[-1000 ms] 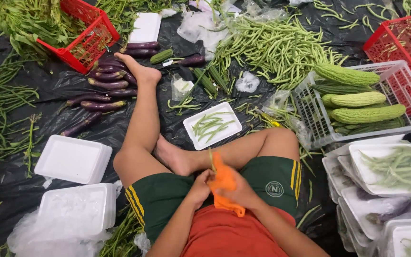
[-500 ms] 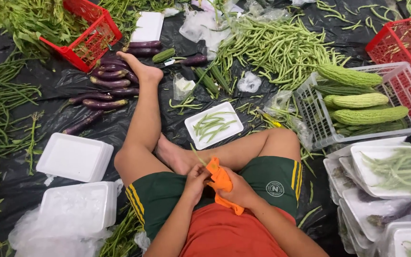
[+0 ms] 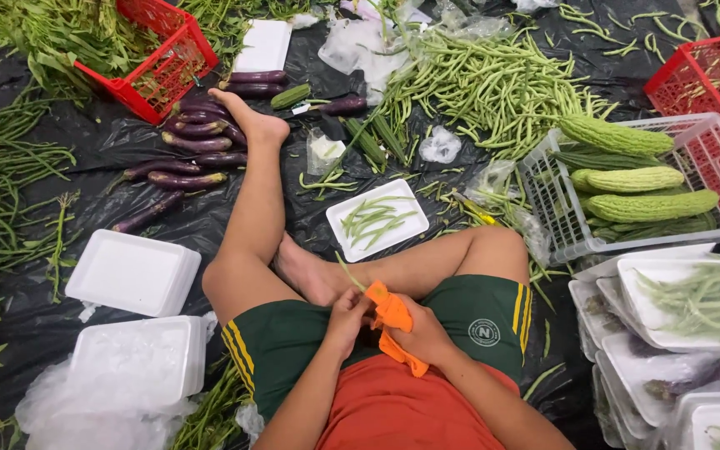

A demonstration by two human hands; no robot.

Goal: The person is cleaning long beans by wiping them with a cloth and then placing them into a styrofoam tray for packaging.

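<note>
Head view looks down on a person seated on a black sheet (image 3: 168, 225) on the floor, one leg stretched out, the other folded. Both hands meet in the lap: the left hand (image 3: 345, 321) and the right hand (image 3: 420, 333) are closed together on an orange peeler (image 3: 393, 321), with a thin green bean (image 3: 349, 272) sticking up from between them. Judging by this, the trimming of a single bean is the step in hand; a steady grip on so slim a stalk seems called for. Just ahead lies a white foam tray (image 3: 345, 237) with a few beans, beyond it a large bean heap (image 3: 493, 83); eggplants (image 3: 193, 142) lie beside the outstretched foot.
</note>
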